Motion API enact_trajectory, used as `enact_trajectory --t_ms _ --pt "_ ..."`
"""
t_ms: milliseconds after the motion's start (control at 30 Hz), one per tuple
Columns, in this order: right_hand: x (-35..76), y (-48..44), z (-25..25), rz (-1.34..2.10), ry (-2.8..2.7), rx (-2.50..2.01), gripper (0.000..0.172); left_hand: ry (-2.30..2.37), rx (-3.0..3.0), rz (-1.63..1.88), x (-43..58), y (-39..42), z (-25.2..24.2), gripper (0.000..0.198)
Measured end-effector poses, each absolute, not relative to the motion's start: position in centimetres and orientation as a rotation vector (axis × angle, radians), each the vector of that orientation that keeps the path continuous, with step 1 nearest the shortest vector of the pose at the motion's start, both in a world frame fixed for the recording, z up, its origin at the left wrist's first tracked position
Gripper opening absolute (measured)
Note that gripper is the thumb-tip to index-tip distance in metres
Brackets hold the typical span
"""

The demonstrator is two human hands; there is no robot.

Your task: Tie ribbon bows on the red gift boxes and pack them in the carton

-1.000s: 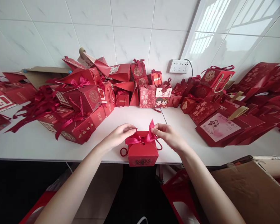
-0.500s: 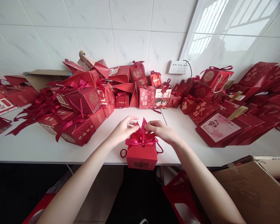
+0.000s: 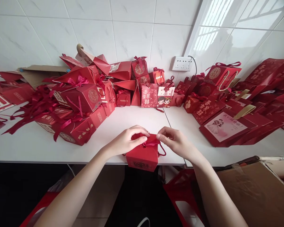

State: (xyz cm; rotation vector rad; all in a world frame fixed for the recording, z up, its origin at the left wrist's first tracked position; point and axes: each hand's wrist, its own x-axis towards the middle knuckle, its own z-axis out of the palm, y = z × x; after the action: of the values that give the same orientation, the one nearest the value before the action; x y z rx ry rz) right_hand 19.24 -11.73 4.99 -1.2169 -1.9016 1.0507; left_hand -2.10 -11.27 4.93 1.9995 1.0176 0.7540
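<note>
A red gift box (image 3: 142, 156) stands at the table's front edge, its near side patterned in a darker tone. Across its top lies a crimson satin ribbon (image 3: 151, 143), partly covered by my fingers. My left hand (image 3: 133, 138) curves over the top left, thumb and fingers closing round the ribbon's left part. At the right end, my right hand (image 3: 171, 140) pinches the ribbon between thumb and curled fingers. A twisted red cord handle (image 3: 162, 149) loops out of the box's right side.
Stacked red boxes with ribbons (image 3: 82, 97) fill the left. More boxes (image 3: 148, 94) line the tiled wall, below a power strip (image 3: 182, 63). Red gift bags (image 3: 227, 126) crowd the right. A cardboard carton (image 3: 257, 189) sits below the table edge at right, near a red stool (image 3: 182, 195).
The upright ribbon or flap points between my hands no longer stand up. My left hand has come down over the box top; my right hand has shifted slightly right and lower.
</note>
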Motion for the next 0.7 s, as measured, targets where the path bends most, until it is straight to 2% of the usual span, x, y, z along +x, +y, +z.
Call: enact_trajectory --t_ms 167,333,533,700 --pt "19.4 -12.6 5.5 1.156 -1.970 -1.178 0.023 1.105 1.932 0.716 -2.1 -11.5 5.1 0.030" --pt "19.2 -12.8 5.4 1.117 -1.961 -1.136 0.026 1.187 1.964 0.716 -2.0 -11.8 5.3 0.032" --pt "19.0 -12.9 5.8 0.801 -2.134 -1.226 0.029 1.206 2.024 0.692 -1.9 -12.0 5.5 0.031" --pt "19.1 -12.7 6.3 0.923 -2.160 -1.105 0.030 1.201 2.016 0.707 -1.9 -11.8 5.2 0.030"
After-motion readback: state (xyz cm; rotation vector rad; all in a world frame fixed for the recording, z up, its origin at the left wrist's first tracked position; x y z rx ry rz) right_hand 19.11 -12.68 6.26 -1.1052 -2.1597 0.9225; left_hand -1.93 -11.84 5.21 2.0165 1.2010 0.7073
